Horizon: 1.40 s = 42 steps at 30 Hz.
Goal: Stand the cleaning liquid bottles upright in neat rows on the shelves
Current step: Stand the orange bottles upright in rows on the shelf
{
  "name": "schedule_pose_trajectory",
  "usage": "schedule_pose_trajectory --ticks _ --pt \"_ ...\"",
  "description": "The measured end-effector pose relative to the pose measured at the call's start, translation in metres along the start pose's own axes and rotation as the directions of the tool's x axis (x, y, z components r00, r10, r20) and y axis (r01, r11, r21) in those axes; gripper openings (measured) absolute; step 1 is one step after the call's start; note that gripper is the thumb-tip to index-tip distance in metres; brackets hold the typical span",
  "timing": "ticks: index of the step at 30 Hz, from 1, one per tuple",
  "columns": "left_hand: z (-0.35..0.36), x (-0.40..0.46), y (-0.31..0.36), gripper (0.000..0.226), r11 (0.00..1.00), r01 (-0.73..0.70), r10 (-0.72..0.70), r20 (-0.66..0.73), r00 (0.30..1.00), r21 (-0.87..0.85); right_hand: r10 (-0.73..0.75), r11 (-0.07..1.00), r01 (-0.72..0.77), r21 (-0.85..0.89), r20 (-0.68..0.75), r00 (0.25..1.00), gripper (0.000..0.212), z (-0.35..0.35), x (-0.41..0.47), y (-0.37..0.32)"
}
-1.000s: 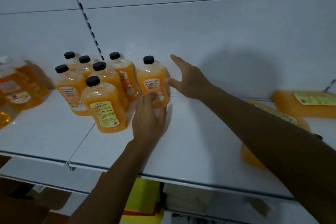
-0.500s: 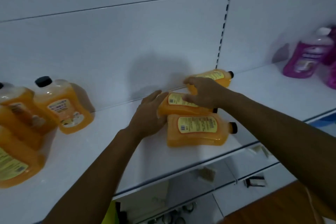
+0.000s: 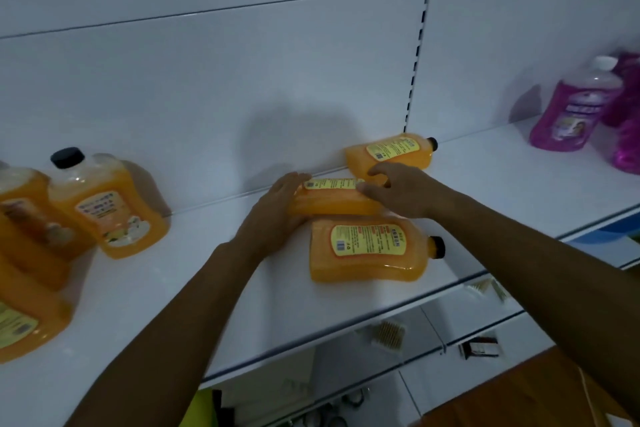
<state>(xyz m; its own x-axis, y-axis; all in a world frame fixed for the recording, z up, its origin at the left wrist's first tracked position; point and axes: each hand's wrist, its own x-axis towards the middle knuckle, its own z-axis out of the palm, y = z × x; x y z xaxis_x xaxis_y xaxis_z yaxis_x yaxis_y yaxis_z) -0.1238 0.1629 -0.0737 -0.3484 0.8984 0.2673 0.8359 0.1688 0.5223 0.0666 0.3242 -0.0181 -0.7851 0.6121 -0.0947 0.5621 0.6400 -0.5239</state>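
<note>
a: both hands are on the middle bottle [image 3: 332, 199] lying between them, left hand [image 3: 277, 215] cupping its base, right hand [image 3: 398, 191] curled over its top end.
b: tip it up base-first, then slide it left beside the standing bottles [image 3: 110, 208]; 2 more lie just by the right hand.

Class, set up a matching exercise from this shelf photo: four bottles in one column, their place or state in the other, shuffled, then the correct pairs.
Column A
1. middle orange bottle
2. front orange bottle
3. black-capped orange bottle
4. purple bottle

Column B
a. upright, far right
b. lying flat, untouched, nearest the shelf edge
c. held between both hands
d. upright, at the left

Pairs: 1-c, 2-b, 3-d, 4-a
</note>
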Motion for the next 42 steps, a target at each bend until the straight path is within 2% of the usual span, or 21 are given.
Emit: schedule_pose_trajectory --ticks 3,6,8,10,12,15,19,24,29,32,34,38,42 --pt "-0.015 -0.011 -0.012 0.046 0.998 0.002 -0.010 -0.120 0.993 -0.062 -0.078 0.994 0.088 0.058 -0.148 0.986 0.062 0.002 0.007 -0.021" --pt "-0.032 -0.025 -0.025 0.041 0.981 0.134 -0.160 -0.198 0.967 -0.141 -0.160 0.970 0.198 0.143 -0.240 0.957 0.062 0.000 0.015 -0.052" --pt "-0.046 -0.040 -0.029 0.043 0.917 0.225 -0.296 -0.184 0.937 -0.328 -0.236 0.929 0.296 0.221 -0.260 0.936 0.059 0.001 0.023 -0.076" --pt "-0.057 -0.059 -0.025 0.041 0.827 0.238 -0.380 -0.196 0.904 -0.509 -0.320 0.882 0.390 0.265 -0.271 0.908 0.061 0.004 0.030 -0.099" --pt "-0.069 -0.080 -0.018 0.033 0.747 0.212 -0.441 -0.231 0.867 -0.631 -0.399 0.834 0.475 0.281 -0.288 0.871 0.064 0.011 0.036 -0.126" --pt "-0.084 -0.110 -0.015 0.037 0.660 0.217 -0.510 -0.218 0.832 -0.719 -0.479 0.772 0.555 0.312 -0.288 0.829 0.061 0.024 0.042 -0.161" --pt "-0.095 -0.144 -0.017 0.047 0.668 0.296 -0.575 -0.222 0.787 -0.682 -0.574 0.700 0.620 0.355 -0.237 0.784 0.061 0.048 0.040 -0.199" --pt "-0.101 -0.177 -0.027 0.053 0.717 0.355 -0.643 -0.373 0.669 -0.599 -0.679 0.607 0.714 0.349 -0.239 0.694 0.057 0.077 0.025 -0.235" --pt "-0.106 -0.195 -0.040 0.052 0.775 0.370 -0.606 -0.441 0.662 -0.512 -0.742 0.548 0.766 0.337 -0.227 0.631 0.055 0.101 0.015 -0.256" --pt "-0.100 -0.197 -0.051 0.054 0.764 0.453 -0.641 -0.467 0.609 -0.459 -0.780 0.526 0.803 0.280 -0.219 0.587 0.057 0.113 0.011 -0.262" --pt "-0.094 -0.196 -0.057 0.054 0.750 0.460 -0.659 -0.478 0.581 -0.474 -0.799 0.516 0.821 0.243 -0.208 0.564 0.055 0.118 0.008 -0.265" --pt "-0.090 -0.192 -0.060 0.051 0.750 0.455 -0.660 -0.491 0.568 -0.481 -0.789 0.520 0.820 0.239 -0.235 0.568 0.056 0.122 0.011 -0.266" --pt "-0.093 -0.194 -0.060 0.052 0.766 0.536 -0.641 -0.480 0.599 -0.355 -0.802 0.498 0.832 0.243 -0.236 0.549 0.058 0.125 0.013 -0.262"
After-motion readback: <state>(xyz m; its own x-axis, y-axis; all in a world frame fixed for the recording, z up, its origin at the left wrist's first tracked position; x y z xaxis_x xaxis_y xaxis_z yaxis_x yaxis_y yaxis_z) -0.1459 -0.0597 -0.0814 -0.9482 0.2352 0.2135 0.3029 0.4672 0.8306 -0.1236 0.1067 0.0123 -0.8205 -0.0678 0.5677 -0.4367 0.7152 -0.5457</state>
